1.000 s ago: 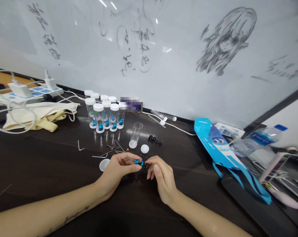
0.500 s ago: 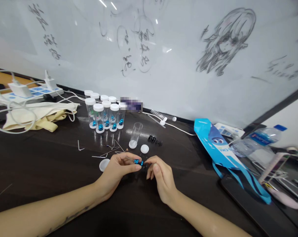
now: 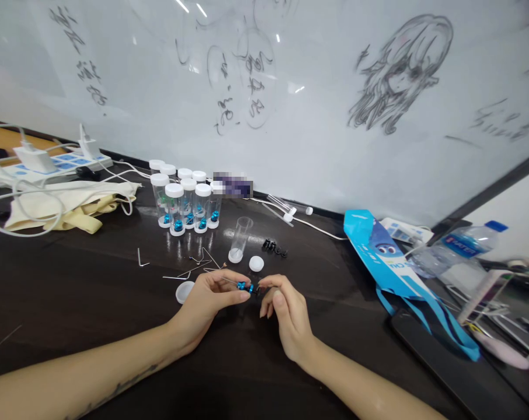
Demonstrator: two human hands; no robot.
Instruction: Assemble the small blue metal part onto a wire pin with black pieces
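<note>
My left hand (image 3: pixel 207 296) is closed in a pinch, thumb and forefinger on a small blue metal part (image 3: pixel 242 286) with a black end. A thin rod runs back from it into the hand. My right hand (image 3: pixel 289 315) is loosely curled on the other side. Its forefinger tip reaches the black end, while the thumb stands apart. Just beyond my hands stand an open clear tube (image 3: pixel 240 239) and a white cap (image 3: pixel 256 263). Another white cap (image 3: pixel 184 292) lies beside my left hand. Several black coiled parts (image 3: pixel 274 248) lie right of the tube.
Several white-capped tubes (image 3: pixel 175 204) with blue parts inside stand at back left. Hex keys (image 3: pixel 177 276) and thin wires (image 3: pixel 207 255) lie before them. A cloth bag (image 3: pixel 67 204) and power strip (image 3: pixel 67 161) are left. A blue bag (image 3: pixel 378 251) and water bottle (image 3: pixel 470 242) are right.
The view has shifted very slightly. Both hands stay in nearly the same place around the blue part, with only a tiny movement at the fingertips.
</note>
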